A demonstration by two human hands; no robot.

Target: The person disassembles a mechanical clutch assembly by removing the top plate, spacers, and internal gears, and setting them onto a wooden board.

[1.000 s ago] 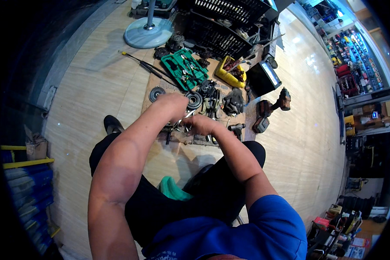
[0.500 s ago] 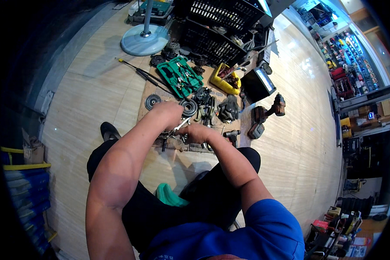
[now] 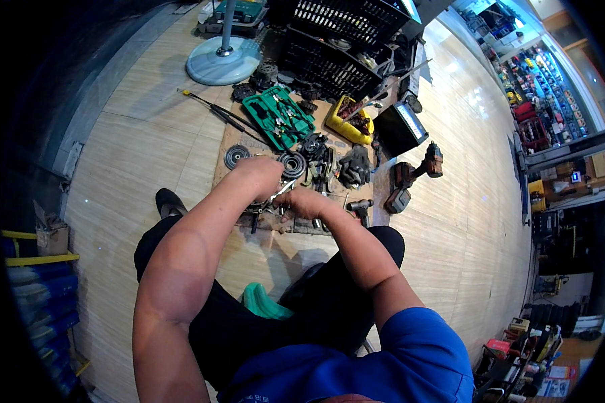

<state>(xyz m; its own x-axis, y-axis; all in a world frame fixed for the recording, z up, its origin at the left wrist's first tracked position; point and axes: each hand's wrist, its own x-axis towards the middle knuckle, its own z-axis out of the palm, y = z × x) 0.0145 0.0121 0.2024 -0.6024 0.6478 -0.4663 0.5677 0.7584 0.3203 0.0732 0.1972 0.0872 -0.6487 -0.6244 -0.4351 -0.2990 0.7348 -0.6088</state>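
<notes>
Silver, elongated metal hand tool (image 3: 284, 190) lies between the two bare hands, set at a slant, its far end pointing away and to the right. Left hand (image 3: 263, 176) is directly at its left side, back of the hand uppermost. Right hand (image 3: 304, 203) is at its near right side, fingers directed left. Finger closure cannot be told for either hand: the left fingers are hidden under the hand, and the right fingertips are too small to resolve.

Just beyond the left hand: one dark grey, round, grooved metal wheel (image 3: 292, 165). A second dark round metal wheel (image 3: 236, 156) lies left of that hand. Both rest on a brown cardboard sheet (image 3: 254, 146).

Farther beyond the grip: open green plastic tool case (image 3: 254, 107); to its right, yellow plastic container (image 3: 345, 131) holding reddish-brown parts. Right of the grip: dark grey work gloves (image 3: 355, 166) and, nearer, a small dark pistol-shaped tool (image 3: 361, 209). Farther right, a black-and-brown cordless power tool (image 3: 431, 161) lies on the pale floor (image 3: 464, 221).
</notes>
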